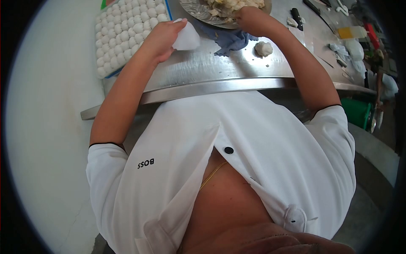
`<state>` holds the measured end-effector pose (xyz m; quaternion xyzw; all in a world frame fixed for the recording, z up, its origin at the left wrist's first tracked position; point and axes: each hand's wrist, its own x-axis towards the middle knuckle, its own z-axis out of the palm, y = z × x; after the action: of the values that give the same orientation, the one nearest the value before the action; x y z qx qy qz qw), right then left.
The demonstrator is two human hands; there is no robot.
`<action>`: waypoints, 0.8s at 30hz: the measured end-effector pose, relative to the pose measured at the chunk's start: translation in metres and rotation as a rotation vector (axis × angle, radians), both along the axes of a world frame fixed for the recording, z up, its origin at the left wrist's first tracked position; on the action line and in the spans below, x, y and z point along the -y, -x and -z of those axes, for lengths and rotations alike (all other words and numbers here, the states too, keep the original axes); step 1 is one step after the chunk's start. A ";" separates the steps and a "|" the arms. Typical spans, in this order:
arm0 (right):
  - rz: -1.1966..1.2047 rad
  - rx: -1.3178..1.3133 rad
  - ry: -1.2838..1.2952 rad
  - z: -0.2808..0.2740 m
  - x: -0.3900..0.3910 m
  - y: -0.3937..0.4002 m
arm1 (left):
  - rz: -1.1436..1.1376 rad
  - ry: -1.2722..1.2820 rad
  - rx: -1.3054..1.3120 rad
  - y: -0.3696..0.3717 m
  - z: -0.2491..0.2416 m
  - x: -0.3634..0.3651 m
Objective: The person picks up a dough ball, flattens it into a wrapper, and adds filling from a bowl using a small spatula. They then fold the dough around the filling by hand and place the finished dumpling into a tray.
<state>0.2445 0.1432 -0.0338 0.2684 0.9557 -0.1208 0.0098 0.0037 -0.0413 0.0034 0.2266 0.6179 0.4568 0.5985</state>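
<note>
My left hand [163,39] pinches a thin white sheet, like a dough wrapper [187,39], above the metal table [186,70]. At the near edge of a wide metal bowl [203,16], my right hand [251,21] has its fingers closed by a pale, chunky mixture [249,4]; what they hold is hidden. Below the bowl lies a crumpled blue cloth [232,41]. A whitish lump [264,49] rests on the metal beneath my right forearm.
A tray of white rounded pieces in rows [127,31] stands at the left. On the right are a black-handled tool [297,19], a bottle with yellow contents [352,32] and plastic bags [354,50]. A green container [356,113] stands below the table edge.
</note>
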 end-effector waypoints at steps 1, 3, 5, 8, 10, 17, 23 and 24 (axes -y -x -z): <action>-0.002 -0.001 0.001 -0.015 0.008 0.002 | 0.020 -0.010 0.017 0.004 0.007 -0.003; 0.313 0.112 0.415 -0.065 0.041 0.006 | 0.039 -0.023 0.032 0.002 0.007 -0.004; 0.326 0.088 0.459 -0.070 0.048 -0.001 | 0.008 -0.042 0.086 -0.008 -0.001 -0.005; 0.351 0.050 0.530 -0.080 0.055 -0.010 | -0.042 0.017 0.078 -0.014 -0.006 -0.013; 0.359 0.034 0.557 -0.077 0.052 -0.018 | -0.048 0.011 0.098 -0.019 -0.006 -0.021; 0.406 0.029 0.594 -0.073 0.049 -0.021 | -0.176 -0.002 0.180 -0.029 0.011 -0.047; 0.370 -0.077 0.757 -0.085 0.074 -0.027 | -0.295 -0.024 0.338 -0.035 0.017 -0.053; 0.362 -0.126 0.747 -0.078 0.081 -0.027 | -0.301 -0.022 0.337 -0.035 0.018 -0.053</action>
<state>0.2714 0.0625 0.0443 0.4021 0.7823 -0.4750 0.0265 0.0386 0.0114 -0.0146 0.0589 0.5310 0.5792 0.6157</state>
